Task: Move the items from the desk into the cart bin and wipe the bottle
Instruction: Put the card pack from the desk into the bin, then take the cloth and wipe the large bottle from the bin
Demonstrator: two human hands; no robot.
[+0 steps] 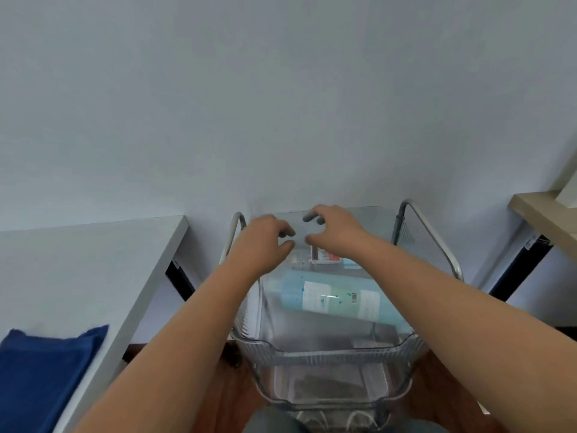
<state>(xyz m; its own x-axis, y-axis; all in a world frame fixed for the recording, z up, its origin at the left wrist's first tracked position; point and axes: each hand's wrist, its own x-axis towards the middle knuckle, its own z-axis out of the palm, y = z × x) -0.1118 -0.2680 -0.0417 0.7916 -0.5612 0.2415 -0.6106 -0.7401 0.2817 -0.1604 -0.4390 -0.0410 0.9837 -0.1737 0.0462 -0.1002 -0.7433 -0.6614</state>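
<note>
Cloth (46,367), dark blue, folded; lies on the near left corner of the desk (103,260), well apart from the cart. Desk, white top, runs along the left against a pale wall.

Left hand (265,242), reaching forward over the far left part of the bin; fingers loosely curled, thumb set apart, nothing held.

Cart (437,235), metal tube frame, stands between the desk and a wooden shelf. Bin (327,351), clear ribbed plastic, sits in the cart's top tier; a second clear bin shows below it.

Bottle (337,300), pale blue-green with a white label and barcode; lies on its side across the bin, slightly tilted, under both forearms.

Box (324,257), small, red and white; lies at the far end of the bin, just beyond the bottle and partly hidden by the right hand.

Right hand (334,231), beside the left over the bin's far end; fingers bent and spread, holding nothing, fingertips near those of the left hand.

Shelf (543,214), light wood, at the right edge.
</note>
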